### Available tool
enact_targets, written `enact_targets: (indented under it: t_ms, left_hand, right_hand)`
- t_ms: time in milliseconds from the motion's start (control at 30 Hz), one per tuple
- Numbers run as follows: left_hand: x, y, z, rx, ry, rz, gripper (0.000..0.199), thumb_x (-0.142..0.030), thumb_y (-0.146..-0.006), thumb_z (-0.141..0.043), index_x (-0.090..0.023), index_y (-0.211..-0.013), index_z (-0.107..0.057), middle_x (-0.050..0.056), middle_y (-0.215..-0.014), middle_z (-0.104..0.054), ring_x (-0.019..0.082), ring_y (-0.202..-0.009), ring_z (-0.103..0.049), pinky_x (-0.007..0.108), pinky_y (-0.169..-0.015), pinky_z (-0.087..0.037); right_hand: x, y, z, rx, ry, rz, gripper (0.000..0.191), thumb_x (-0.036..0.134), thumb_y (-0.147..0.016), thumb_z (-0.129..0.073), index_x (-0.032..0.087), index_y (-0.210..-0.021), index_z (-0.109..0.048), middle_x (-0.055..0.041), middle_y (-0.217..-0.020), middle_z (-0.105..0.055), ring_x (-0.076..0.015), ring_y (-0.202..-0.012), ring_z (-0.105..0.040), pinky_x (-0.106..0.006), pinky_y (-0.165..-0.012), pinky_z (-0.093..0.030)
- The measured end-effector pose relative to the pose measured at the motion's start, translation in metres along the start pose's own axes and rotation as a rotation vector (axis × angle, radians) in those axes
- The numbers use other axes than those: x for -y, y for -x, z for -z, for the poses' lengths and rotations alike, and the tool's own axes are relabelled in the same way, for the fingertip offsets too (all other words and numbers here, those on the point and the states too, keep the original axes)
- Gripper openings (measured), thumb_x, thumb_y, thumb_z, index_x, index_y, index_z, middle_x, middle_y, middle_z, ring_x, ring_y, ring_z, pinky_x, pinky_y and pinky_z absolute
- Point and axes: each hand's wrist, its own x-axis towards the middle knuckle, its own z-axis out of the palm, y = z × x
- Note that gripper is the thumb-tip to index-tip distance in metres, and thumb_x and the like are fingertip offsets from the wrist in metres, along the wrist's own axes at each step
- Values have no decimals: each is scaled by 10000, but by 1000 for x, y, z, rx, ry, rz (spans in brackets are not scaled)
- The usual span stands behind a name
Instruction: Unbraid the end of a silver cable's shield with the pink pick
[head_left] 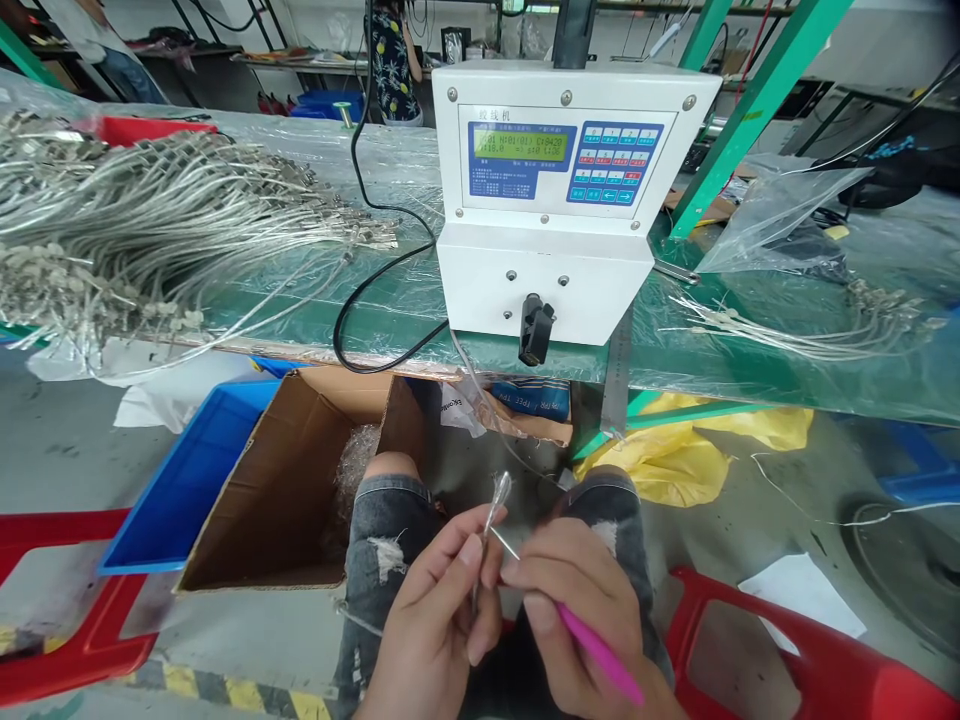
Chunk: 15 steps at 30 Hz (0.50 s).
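Observation:
Above my lap, my left hand (450, 600) pinches a thin silvery wire end (500, 492) that points upward between thumb and fingers. Close beside it on the right, my right hand (577, 610) is closed round a tool with a pink handle (600, 655). The tool's thin metal shaft (504, 542) reaches left to the wire end at my left fingertips. Whether its tip is inside the wire strands is too small to tell. A pale cable (360, 620) shows at the left of my left hand, over my knee.
On the green bench (390, 300) stands a white machine (540, 260) with a display. Cable bundles (187, 210) lie left, a smaller bundle (825, 335) right. Below are a cardboard box (262, 480), blue bin (187, 480) and red stool (810, 640). A person (394, 65) stands behind.

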Motion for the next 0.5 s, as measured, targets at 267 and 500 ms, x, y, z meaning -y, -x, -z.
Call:
enact_targets:
  t_ms: [267, 500]
  left_hand:
    - [2, -1, 2, 23, 7, -1, 283, -379, -753, -822, -195, -963, -777, -39, -621, -577, 12, -362, -412, 179, -435, -298]
    - [2, -1, 3, 67, -24, 10, 247, -375, -797, -783, -219, -989, -782, -32, -640, -584, 12, -366, -423, 177, -420, -263]
  right_hand:
    - [-2, 0, 1, -24, 43, 9, 216, 50, -878, -476, 146, -997, -629, -65, -843, -691, -166, -761, -646, -324, -688, -529]
    - [-13, -1, 7, -23, 159, 47, 242, 27, -891, -479, 143, -1032, -638, -72, -909, -684, -168, -841, -640, -323, -768, -527]
